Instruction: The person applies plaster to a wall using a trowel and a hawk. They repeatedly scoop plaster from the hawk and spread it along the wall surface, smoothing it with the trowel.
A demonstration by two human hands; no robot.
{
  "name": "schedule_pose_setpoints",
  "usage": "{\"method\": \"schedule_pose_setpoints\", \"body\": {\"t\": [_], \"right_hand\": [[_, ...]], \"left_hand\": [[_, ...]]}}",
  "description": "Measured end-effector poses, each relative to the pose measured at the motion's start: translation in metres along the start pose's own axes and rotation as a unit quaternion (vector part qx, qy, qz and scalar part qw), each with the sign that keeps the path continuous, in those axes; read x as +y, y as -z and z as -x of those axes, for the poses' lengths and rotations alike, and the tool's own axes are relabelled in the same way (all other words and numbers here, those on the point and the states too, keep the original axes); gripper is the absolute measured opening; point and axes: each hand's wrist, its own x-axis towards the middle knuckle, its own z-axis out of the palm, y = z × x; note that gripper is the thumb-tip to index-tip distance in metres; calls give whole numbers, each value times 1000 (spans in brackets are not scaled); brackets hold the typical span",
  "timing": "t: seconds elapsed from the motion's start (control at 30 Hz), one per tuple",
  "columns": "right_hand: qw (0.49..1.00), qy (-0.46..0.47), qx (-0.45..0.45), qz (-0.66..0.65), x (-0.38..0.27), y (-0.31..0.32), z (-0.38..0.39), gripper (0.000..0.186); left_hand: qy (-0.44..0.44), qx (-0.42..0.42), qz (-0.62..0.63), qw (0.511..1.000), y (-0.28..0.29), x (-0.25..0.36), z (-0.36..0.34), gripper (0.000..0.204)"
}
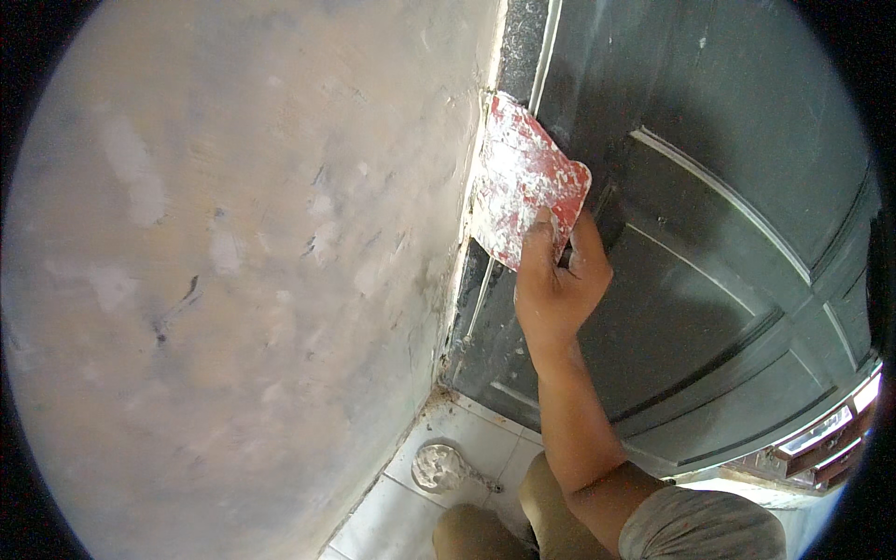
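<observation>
Sleeve [705, 527] in grey fills the spot between four and five o'clock; its bare forearm [579, 420] rises to the right hand [562, 289], near three. That hand grasps a white-smeared red plate [530, 182] at about one, thumb in front (the left hand is out of view, so I cannot tell its state). The plate's left edge lies along the seam between the patchy wall [243, 261] at nine and the dark panelled door [695, 308] at two. Farthest down, at six, a round container [437, 467] of whitish paste rests on pale tiles [369, 532].
</observation>
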Motion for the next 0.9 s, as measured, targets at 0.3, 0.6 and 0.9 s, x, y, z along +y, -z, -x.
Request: {"method": "schedule_pose_setpoints", "body": {"t": [0.3, 0.6, 0.9], "right_hand": [[999, 33, 4, -15, 11, -5, -4, 22], [998, 49, 2, 29, 9, -9, -3, 22], [994, 82, -42, 57, 2, -23, 3, 34]], "left_hand": [[-17, -107, 38, 993, -1, 6, -3, 147], [-10, -35, 14, 999, 1, 10, -1, 142], [-10, 13, 10, 1000, -1, 10, -9, 141]]}}
